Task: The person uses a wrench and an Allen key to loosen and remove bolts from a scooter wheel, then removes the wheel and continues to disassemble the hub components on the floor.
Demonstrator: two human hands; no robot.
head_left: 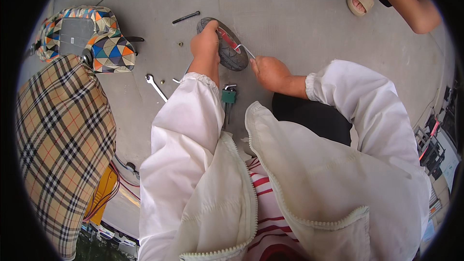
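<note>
My left hand (205,48) grips a small wheel (234,58) with a black tyre and a red hub, tilted above the grey floor. In my right hand (271,73) is a bent silver hex key (248,50), its short end at the wheel's hub. How deep that end sits, I cannot tell. Below the wheel lies a hex key set (229,97) in a green holder. An open-end wrench (157,88) lies left of my left sleeve, near a brass-coloured nut (162,81). Farther off are another nut (181,44) and a long black bolt (186,17).
A plaid-covered seat (65,130) and a triangle-patterned cover (113,50) take up the left side, with red wires (116,186) below. At the upper right are another person's arm (403,2) and sandalled foot (360,0). Assorted items crowd the right edge.
</note>
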